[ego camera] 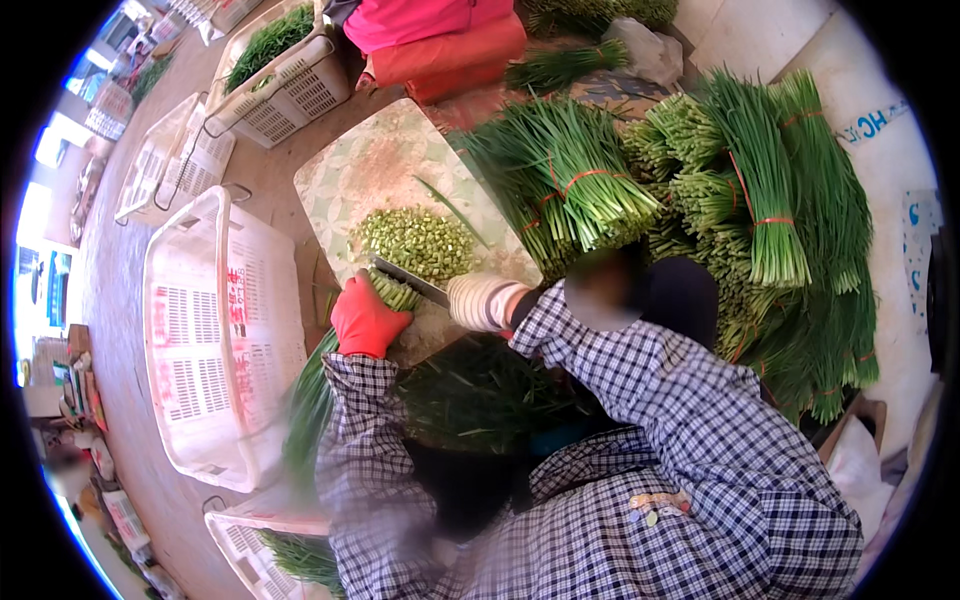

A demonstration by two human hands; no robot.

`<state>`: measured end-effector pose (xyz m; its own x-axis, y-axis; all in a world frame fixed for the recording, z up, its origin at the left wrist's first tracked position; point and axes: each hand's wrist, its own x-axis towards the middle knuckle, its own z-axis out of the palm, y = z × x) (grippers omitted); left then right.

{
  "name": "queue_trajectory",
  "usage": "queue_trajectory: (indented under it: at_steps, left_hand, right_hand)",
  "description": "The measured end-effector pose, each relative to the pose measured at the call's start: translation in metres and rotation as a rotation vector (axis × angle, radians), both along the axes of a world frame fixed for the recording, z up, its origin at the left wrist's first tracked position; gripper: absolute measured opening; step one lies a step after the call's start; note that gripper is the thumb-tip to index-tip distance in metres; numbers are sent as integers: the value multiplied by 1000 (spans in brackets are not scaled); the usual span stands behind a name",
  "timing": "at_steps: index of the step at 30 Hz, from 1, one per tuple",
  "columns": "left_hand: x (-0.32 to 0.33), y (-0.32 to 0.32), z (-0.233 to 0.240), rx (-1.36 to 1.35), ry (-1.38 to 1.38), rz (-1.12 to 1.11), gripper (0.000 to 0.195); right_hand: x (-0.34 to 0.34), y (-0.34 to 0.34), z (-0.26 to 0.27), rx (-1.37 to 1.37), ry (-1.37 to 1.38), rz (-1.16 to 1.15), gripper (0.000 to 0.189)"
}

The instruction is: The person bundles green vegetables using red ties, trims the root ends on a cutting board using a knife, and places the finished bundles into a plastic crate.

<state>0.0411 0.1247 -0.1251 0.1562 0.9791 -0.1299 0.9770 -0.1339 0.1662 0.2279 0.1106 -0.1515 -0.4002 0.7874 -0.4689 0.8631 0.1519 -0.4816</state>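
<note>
My left hand [368,315], in a red glove, grips a bundle of garlic chives near its cut ends [394,291]. The long green leaves [309,409] trail down beside my left sleeve. My right hand [484,301], in a striped cream glove, holds a knife whose blade [411,280] lies along the stem ends; its handle is hidden in the glove. Just beyond the blade, a heap of short chopped stem pieces [416,241] covers part of a patterned board [349,169]. One loose leaf [452,210] lies across the board's right side.
Rubber-banded chive bundles [581,176] are stacked to the right, with more [776,225] farther right. White plastic crates [225,337] stand on the left; one at the back [300,90] holds greens. Loose leaves [487,397] lie below the board. A person in pink [427,26] is at the top.
</note>
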Motion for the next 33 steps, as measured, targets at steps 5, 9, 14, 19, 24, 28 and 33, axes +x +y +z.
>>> queue_trajectory:
  at_steps: [5,9,14,19,24,28,33]
  left_hand:
    - [-14,-14,11,76,-64,-28,88]
    - [-48,-52,36,145,-293,-123,89]
    - [-84,-110,74,411,-598,-226,89]
    - [-50,-193,130,775,-685,-264,90]
    - [-39,-270,117,722,-399,-412,118]
    - [-84,-294,85,585,-1497,114,100]
    - [-69,-230,51,-219,-2746,-415,92]
  right_hand:
    - [-28,36,10,15,67,-251,28]
    - [-20,27,5,249,92,-453,29]
    - [-28,-61,12,292,441,-127,38]
    - [-75,-130,60,-1482,1392,-414,70]
    - [-91,-120,55,-1439,1967,-280,39]
    - [-90,-82,128,-1482,1675,-288,41]
    - [-99,-86,243,-248,710,-55,71]
